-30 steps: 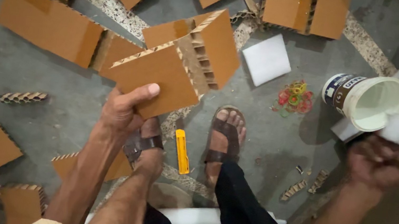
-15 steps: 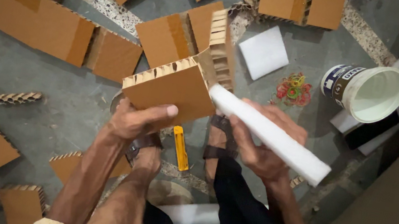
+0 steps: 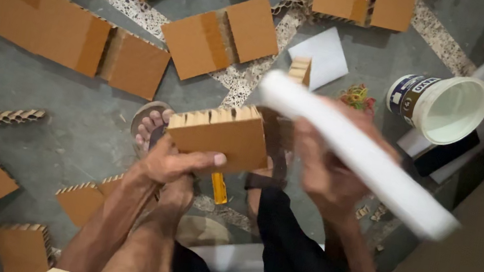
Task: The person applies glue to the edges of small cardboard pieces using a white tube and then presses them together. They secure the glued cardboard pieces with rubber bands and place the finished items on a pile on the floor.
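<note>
My left hand grips a brown honeycomb cardboard block by its lower edge and holds it above my feet. Its open cells face up along the top edge. My right hand, blurred by motion, is closed around a white rolled sheet that slants from the block's upper right down toward the right. The roll's upper end lies just above the block. A second strip of honeycomb cardboard shows behind the roll.
Several brown cardboard blocks lie about the grey floor. A white tub of white paste stands at the right, with coloured rubber bands and a white sheet beside it. A yellow cutter lies by my sandalled foot.
My right hand came in from the right with the white roll and raised it over the block. My left hand drew the cardboard block closer and turned it.
</note>
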